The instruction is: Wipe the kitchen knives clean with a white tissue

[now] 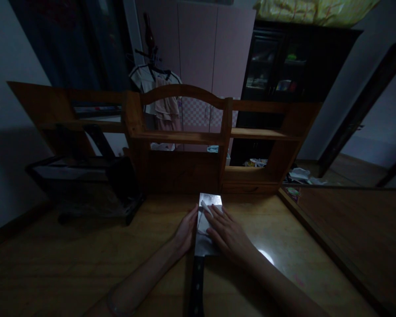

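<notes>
A cleaver lies flat on the wooden desk (86, 259), its steel blade (210, 201) pointing away from me and its dark handle (196, 286) toward me. A small white piece, like paper or cloth (204, 222), rests on the blade. My right hand (227, 233) lies flat on the blade with fingers stretched out over the white piece. My left hand (186, 231) rests against the blade's left edge, fingers together along it.
A wooden shelf unit (181, 136) stands at the back of the desk. A dark rack (86, 185) stands at the left. A second desk surface (356, 229) joins at the right. A pink wardrobe and a dark cabinet stand behind. The room is dim.
</notes>
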`<state>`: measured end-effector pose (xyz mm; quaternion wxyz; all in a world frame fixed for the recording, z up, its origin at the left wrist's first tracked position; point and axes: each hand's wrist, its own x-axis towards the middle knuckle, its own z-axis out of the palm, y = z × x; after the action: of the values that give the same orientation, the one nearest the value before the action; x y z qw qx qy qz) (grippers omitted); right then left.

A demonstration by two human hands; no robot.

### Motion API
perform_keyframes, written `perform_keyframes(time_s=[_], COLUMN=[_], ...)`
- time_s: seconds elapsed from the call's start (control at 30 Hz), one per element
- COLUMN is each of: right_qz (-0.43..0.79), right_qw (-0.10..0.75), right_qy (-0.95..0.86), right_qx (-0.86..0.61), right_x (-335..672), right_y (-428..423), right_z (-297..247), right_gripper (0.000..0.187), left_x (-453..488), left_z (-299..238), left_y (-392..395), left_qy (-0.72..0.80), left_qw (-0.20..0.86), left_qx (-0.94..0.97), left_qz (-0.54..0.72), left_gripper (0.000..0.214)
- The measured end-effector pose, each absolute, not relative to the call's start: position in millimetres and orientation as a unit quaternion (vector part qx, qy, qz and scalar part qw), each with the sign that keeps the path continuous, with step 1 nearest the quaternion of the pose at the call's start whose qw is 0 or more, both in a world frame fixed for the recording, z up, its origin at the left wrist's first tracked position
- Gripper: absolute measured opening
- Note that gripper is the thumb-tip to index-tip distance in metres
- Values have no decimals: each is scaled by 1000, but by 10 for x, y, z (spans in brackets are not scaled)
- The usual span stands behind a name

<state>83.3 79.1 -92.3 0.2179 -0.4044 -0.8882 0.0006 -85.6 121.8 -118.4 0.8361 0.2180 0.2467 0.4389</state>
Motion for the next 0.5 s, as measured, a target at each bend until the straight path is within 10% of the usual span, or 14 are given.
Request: perform_keyframes(time_s=[0.27, 0.5], right_qz=[8, -82], right_qw=[206, 378], right_qy=[-891, -842], right_qx=[-404, -375], right_x=[802, 884], right_y=[825, 228], right_z=[-986, -391], right_gripper=[56, 54], left_x=[-843, -860], left_z=[-1298, -1318], left_y=[1290, 1250], left_qy=[248, 264], left_qw=[838, 804], left_qx=[215, 284], left_qz=[436, 451], left_gripper=[34, 25])
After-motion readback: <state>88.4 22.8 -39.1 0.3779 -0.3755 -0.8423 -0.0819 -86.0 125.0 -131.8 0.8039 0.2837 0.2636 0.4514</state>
